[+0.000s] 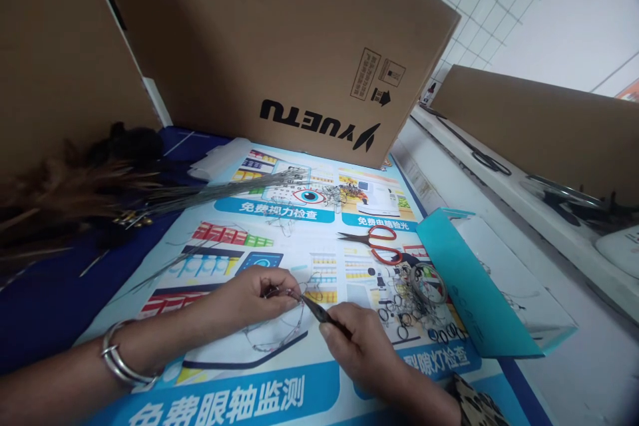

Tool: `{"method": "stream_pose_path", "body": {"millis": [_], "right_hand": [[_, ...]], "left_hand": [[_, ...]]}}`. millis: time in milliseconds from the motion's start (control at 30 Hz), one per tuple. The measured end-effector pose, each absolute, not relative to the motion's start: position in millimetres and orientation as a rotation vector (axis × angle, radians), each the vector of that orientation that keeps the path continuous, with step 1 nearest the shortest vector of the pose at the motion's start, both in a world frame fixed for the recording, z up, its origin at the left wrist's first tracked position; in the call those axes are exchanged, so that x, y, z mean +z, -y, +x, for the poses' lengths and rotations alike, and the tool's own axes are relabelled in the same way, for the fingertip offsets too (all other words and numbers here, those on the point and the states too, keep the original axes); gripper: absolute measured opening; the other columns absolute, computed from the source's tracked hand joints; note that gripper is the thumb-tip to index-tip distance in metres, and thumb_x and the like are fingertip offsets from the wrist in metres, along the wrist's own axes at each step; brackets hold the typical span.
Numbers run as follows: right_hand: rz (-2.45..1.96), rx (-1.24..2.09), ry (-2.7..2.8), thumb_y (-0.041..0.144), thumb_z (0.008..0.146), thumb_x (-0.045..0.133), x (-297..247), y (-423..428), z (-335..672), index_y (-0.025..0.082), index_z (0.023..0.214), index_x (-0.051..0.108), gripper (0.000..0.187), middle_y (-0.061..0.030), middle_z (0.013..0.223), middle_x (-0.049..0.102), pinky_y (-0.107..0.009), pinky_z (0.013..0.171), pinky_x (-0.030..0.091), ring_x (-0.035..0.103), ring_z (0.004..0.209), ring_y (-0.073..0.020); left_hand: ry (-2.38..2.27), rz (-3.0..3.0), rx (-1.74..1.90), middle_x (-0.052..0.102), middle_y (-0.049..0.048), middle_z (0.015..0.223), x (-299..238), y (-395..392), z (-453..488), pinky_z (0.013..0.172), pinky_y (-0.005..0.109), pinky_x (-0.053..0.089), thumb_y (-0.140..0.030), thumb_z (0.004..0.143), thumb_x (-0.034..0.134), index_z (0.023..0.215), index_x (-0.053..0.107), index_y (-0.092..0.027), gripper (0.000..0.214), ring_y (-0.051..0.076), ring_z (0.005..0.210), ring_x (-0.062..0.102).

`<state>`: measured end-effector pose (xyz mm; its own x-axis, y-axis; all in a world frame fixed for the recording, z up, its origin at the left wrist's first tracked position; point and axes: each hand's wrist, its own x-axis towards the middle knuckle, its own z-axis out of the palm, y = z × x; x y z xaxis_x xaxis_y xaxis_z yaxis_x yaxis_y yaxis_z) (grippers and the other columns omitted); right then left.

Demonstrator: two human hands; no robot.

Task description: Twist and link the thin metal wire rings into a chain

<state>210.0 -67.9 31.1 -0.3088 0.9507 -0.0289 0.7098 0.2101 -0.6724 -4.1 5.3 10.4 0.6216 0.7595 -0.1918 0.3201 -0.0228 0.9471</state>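
Observation:
My left hand, with a silver bangle on its wrist, pinches a thin bent wire piece that loops down onto the printed poster. My right hand is closed round dark narrow-nosed pliers, whose tip meets the wire at my left fingertips. Both hands rest low over the poster near its front edge.
Red-handled scissors lie beyond my right hand, beside a heap of small metal rings and wire bits. A teal box lid stands to the right. A bundle of straight wires and brown feathers lie left. Cardboard boxes stand behind.

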Motion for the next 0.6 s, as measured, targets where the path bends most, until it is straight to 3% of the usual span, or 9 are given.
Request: {"method": "stream_pose_path", "body": {"millis": [267, 600], "right_hand": [[-1.488, 1.18, 1.953, 0.022, 0.085, 0.046, 36, 66, 210, 0.018, 0.057, 0.031, 0.032, 0.0056, 0.056, 0.032, -0.02, 0.05, 0.024, 0.032, 0.055, -0.0078], [-1.484, 1.285, 1.852, 0.024, 0.083, 0.048, 42, 66, 210, 0.018, 0.057, 0.036, 0.03, 0.0055, 0.056, 0.031, -0.021, 0.05, 0.024, 0.031, 0.055, -0.0079]], "left_hand": [[-0.897, 1.633, 0.494, 0.055, 0.0001, 0.071, 10, -5, -6, 0.06, 0.023, 0.036, -0.033, 0.078, 0.057, 0.078, 0.064, -0.016, 0.018, 0.012, 0.064, 0.047], [-0.901, 1.652, 0.504, 0.052, -0.0011, 0.068, 9, -6, -7, 0.06, 0.022, 0.037, -0.031, 0.077, 0.057, 0.077, 0.063, -0.016, 0.016, 0.013, 0.065, 0.047]]}}
